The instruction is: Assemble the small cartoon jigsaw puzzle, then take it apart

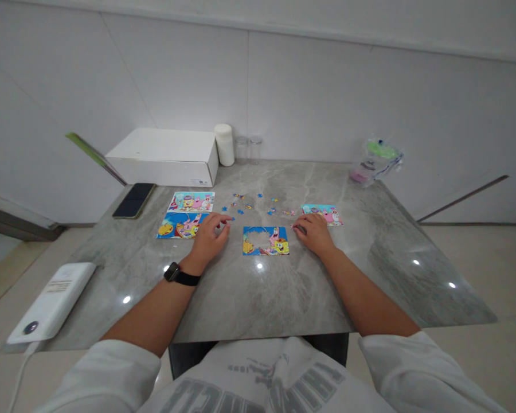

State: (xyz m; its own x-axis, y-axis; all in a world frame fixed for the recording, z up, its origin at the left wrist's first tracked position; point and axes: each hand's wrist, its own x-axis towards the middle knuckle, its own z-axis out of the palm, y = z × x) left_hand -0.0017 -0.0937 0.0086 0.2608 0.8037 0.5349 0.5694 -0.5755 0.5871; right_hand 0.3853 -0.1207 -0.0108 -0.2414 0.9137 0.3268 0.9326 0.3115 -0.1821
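In front of me lies a partly assembled jigsaw puzzle (279, 248) with a gap at its upper left. My right hand (315, 232) pinches a small puzzle piece (293, 227) just right of that puzzle. My left hand (211, 236) rests on the table with thumb and fingers apart, over the edge of a blue cartoon picture card (178, 225). Beyond the hands several loose puzzle pieces (239, 211) are scattered. A second cartoon picture (191, 201) adjoins the blue card's far edge. Another cartoon picture (333, 217) is partly covered by my right hand.
A white box (163, 158), a white bottle (224, 145) and two clear jars (255, 150) stand along the back. A phone (134, 201) and a white power bank (54, 301) lie at left. A plastic bag (376, 162) sits at the far right. The grey marble table (258, 304) carries everything.
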